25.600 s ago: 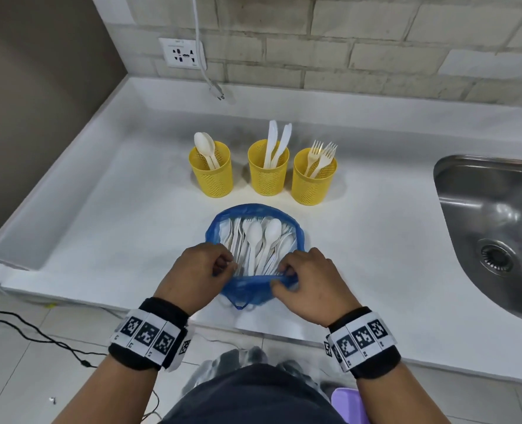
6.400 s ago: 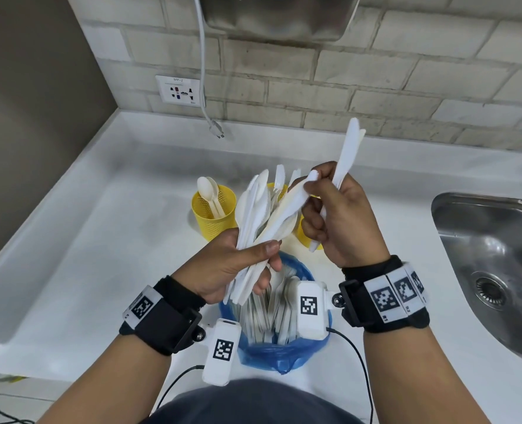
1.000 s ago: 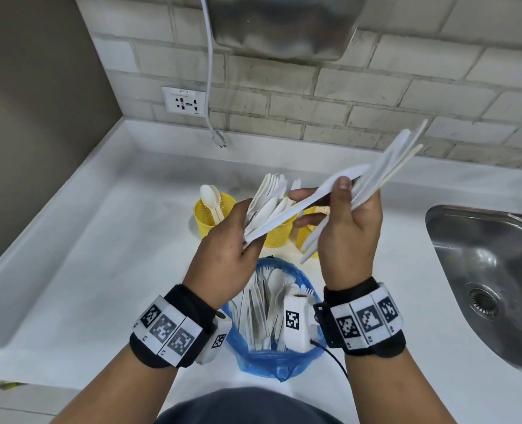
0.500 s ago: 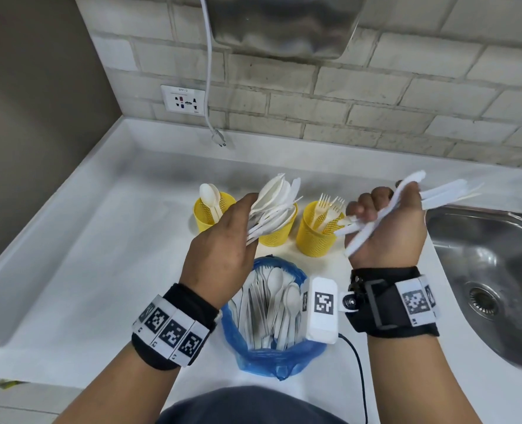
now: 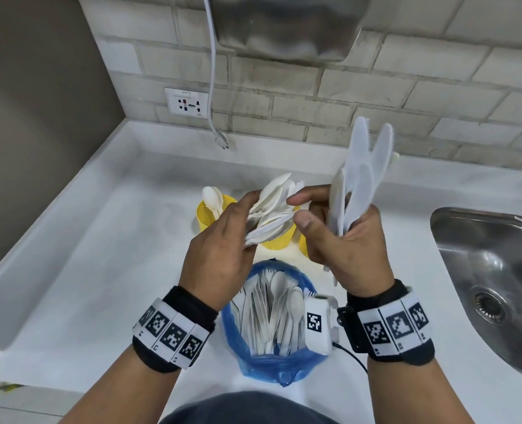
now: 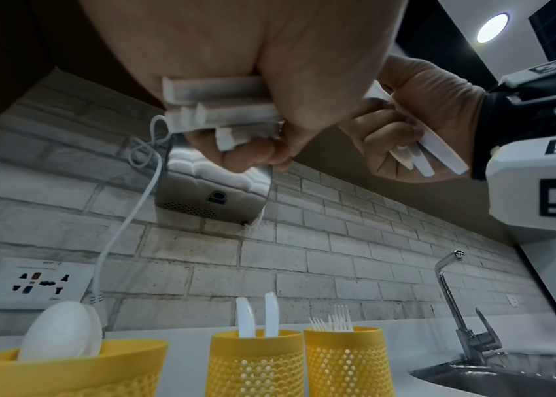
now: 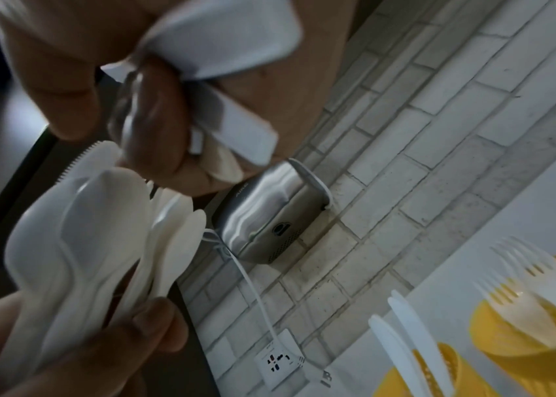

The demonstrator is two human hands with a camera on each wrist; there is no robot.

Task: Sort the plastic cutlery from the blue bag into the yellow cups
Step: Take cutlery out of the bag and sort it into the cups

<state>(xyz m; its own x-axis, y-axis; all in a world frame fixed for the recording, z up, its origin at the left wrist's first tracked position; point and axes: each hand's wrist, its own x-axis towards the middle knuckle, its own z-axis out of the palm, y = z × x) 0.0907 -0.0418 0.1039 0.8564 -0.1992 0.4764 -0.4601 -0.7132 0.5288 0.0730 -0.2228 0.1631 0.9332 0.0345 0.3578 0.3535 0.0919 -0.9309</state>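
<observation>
In the head view my left hand (image 5: 223, 240) grips a fanned bundle of white plastic cutlery (image 5: 272, 206), mostly spoons, above the cups. My right hand (image 5: 339, 240) holds several white knives (image 5: 360, 179) upright in its curled fingers, while its thumb and forefinger touch the tip of the left bundle. The blue bag (image 5: 284, 365) stands open below my hands, still packed with cutlery. Behind are three yellow cups: spoons (image 6: 62, 370), knives (image 6: 256, 360), forks (image 6: 348, 357). Handle ends (image 6: 219, 107) stick out of my left fist.
A steel sink (image 5: 492, 270) with a faucet (image 6: 453, 295) lies to the right. On the brick wall hang a metal dryer (image 5: 287, 26) and a socket (image 5: 188, 102), with a white cable (image 5: 212, 87) dangling. The white counter (image 5: 116, 255) has a raised left edge.
My right hand has swung back from the right to the left bundle, and its knives have turned from pointing sideways to upright. The left hand has stayed put.
</observation>
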